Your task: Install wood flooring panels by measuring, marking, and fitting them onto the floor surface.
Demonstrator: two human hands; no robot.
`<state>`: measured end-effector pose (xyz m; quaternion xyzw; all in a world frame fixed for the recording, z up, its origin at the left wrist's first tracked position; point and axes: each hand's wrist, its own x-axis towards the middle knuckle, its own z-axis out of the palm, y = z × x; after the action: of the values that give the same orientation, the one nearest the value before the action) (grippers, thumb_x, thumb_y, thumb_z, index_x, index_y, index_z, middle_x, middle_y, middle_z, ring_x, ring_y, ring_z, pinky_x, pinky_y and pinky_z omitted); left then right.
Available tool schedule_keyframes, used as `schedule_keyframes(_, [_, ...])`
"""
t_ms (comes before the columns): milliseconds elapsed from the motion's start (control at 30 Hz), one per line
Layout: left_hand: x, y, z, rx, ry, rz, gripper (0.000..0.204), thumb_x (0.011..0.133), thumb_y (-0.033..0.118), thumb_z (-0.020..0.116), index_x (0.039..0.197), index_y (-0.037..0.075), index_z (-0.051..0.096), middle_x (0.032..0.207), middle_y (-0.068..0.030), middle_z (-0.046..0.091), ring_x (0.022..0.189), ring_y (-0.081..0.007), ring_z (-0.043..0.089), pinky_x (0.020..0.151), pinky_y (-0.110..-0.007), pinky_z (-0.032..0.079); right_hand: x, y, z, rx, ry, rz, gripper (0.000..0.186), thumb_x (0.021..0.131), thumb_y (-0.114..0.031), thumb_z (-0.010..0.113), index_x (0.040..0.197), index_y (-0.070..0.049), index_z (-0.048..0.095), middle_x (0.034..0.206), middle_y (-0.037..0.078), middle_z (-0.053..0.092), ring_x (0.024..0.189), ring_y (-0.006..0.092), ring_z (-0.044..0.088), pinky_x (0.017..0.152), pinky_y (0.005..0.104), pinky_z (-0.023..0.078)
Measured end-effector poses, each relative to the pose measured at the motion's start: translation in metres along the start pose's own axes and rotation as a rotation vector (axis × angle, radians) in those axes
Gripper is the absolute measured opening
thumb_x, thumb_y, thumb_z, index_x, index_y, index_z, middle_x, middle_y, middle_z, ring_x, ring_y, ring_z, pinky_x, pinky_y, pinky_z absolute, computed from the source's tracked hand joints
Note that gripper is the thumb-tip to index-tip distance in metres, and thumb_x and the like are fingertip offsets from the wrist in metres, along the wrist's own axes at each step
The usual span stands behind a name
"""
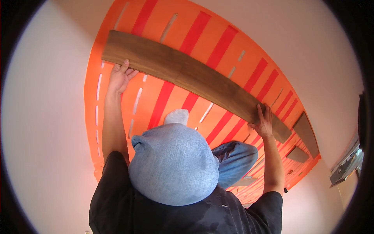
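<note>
Spanning the view from about 10 o'clock to just past 3 o'clock, a long brown plank [187,72] lies over an orange sheet [150,105] marked with red stripes [160,103] and pale dashes [137,100]. The left hand [119,80] meets its near edge at 10 o'clock, close to the plank's outer end: the thumb rests on the top face, apart from the other fingers [132,73], and whether these grip beneath I cannot tell. At 3 o'clock the right hand [264,125] lies on the plank, fingers spread over the top and thumb apart at the near edge. Two shorter brown pieces [306,133] sit between 3 and 4 o'clock. Denim-covered legs [175,167] fill the view around 5 to 6 o'clock.
</note>
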<state>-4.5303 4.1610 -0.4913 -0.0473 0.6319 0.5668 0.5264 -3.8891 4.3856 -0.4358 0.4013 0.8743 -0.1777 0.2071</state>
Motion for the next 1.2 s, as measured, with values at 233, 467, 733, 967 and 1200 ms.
schedule_keyframes(233, [0.005, -0.003, -0.008, 0.021, -0.066, 0.019, 0.033, 0.108, 0.029, 0.058, 0.13, 0.005, 0.058, 0.127, -0.0098, 0.069, 0.118, -0.0233, 0.068, 0.107, -0.044, 0.054, 0.001, -0.003, 0.0, -0.027, -0.024, 0.036, 0.12, 0.058, -0.036, 0.097, 0.16, -0.02, 0.036, 0.163, 0.023, 0.027, 0.151, 0.0463, 0.026, 0.123, 0.0571, 0.031])
schedule_keyframes(467, [-0.001, 0.003, -0.001, 0.041, -0.015, 0.023, 0.031, 0.108, 0.029, 0.059, 0.127, 0.005, 0.059, 0.124, -0.0111, 0.069, 0.116, -0.024, 0.068, 0.104, -0.043, 0.056, 0.001, -0.002, -0.002, 0.006, -0.005, 0.031, 0.121, 0.056, -0.036, 0.097, 0.16, -0.022, 0.037, 0.163, 0.022, 0.027, 0.15, 0.0461, 0.027, 0.123, 0.0564, 0.032])
schedule_keyframes(733, [0.002, 0.002, 0.002, 0.032, -0.009, 0.029, 0.029, 0.107, 0.028, 0.06, 0.124, 0.005, 0.059, 0.122, -0.0107, 0.07, 0.112, -0.0223, 0.07, 0.1, -0.039, 0.059, 0.001, 0.0, 0.001, 0.007, -0.008, 0.037, 0.122, 0.055, -0.036, 0.098, 0.16, -0.023, 0.037, 0.163, 0.022, 0.027, 0.15, 0.0462, 0.027, 0.122, 0.057, 0.032])
schedule_keyframes(967, [0.004, -0.001, -0.005, 0.028, -0.027, 0.013, 0.031, 0.107, 0.026, 0.06, 0.129, 0.003, 0.057, 0.119, -0.0101, 0.07, 0.111, -0.0229, 0.07, 0.102, -0.041, 0.058, -0.002, 0.002, 0.002, -0.008, 0.002, 0.018, 0.124, 0.056, -0.037, 0.097, 0.161, -0.024, 0.034, 0.163, 0.021, 0.027, 0.15, 0.0455, 0.027, 0.122, 0.0581, 0.032])
schedule_keyframes(1200, [-0.001, 0.005, 0.007, 0.033, 0.026, -0.001, 0.032, 0.107, 0.027, 0.06, 0.126, 0.001, 0.057, 0.122, -0.0126, 0.069, 0.112, -0.0238, 0.069, 0.102, -0.042, 0.058, -0.004, 0.002, -0.002, -0.007, 0.002, 0.028, 0.123, 0.057, -0.039, 0.097, 0.162, -0.023, 0.035, 0.163, 0.022, 0.026, 0.151, 0.0456, 0.026, 0.123, 0.0575, 0.031])
